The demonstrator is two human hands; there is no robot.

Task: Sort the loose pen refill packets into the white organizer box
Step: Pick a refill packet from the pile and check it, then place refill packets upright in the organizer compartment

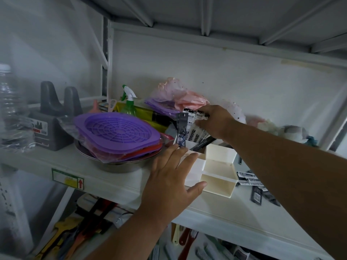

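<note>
Head view: the right hand (216, 121) pinches white refill packets (195, 126) printed with black, unreadable characters, standing in the white organizer box (216, 177) on the shelf (112, 177). The left hand (172, 177), fingers spread, rests against the box. Loose packets (251, 180) lie just right of it.

White organizer box (216, 175) holds upright refill packets (195, 126); others (251, 180) lie loose, seemingly flat.

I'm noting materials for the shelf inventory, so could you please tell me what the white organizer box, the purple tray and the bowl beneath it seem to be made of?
White organizer box: likely rigid plastic, matte, with thin moulded dividers. Purple tray: plastic, slightly glossy, with a moulded web-like grid, in clear film. Bowl: probably metal, judging by its dull grey sheen.
</note>
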